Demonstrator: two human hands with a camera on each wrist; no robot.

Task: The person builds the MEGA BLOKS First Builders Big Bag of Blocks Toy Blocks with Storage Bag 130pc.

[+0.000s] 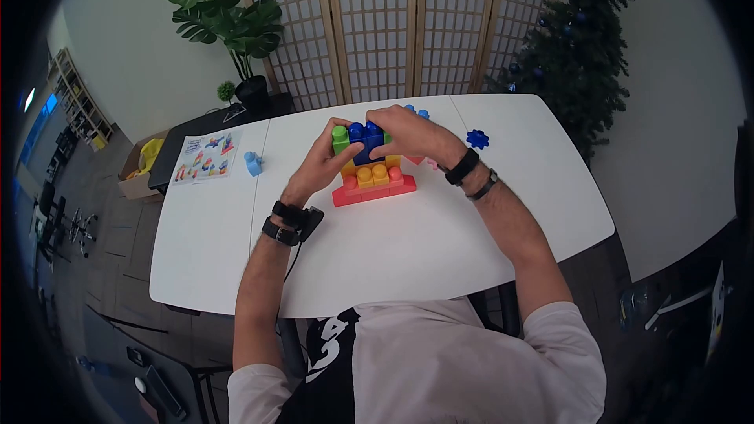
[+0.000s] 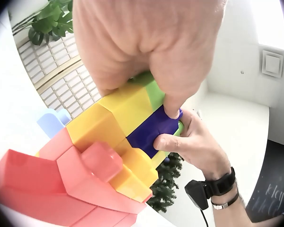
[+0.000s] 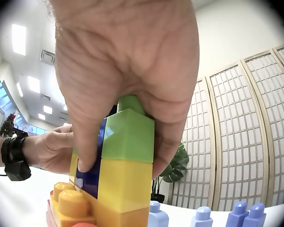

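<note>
I am pinching the block stack (image 1: 365, 176) front and back with my left grip (image 1: 320, 160) and right grip (image 1: 407, 133), apparently to keep it steady.

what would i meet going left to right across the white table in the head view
White paper sheet with coloured pictures → light blue plastic block → left hand → red, yellow, green and blue plastic block structure → right hand → dark blue gear-shaped plastic piece

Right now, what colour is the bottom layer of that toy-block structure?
The bottom layer is pinkish red; it shows best in the head view.
</note>
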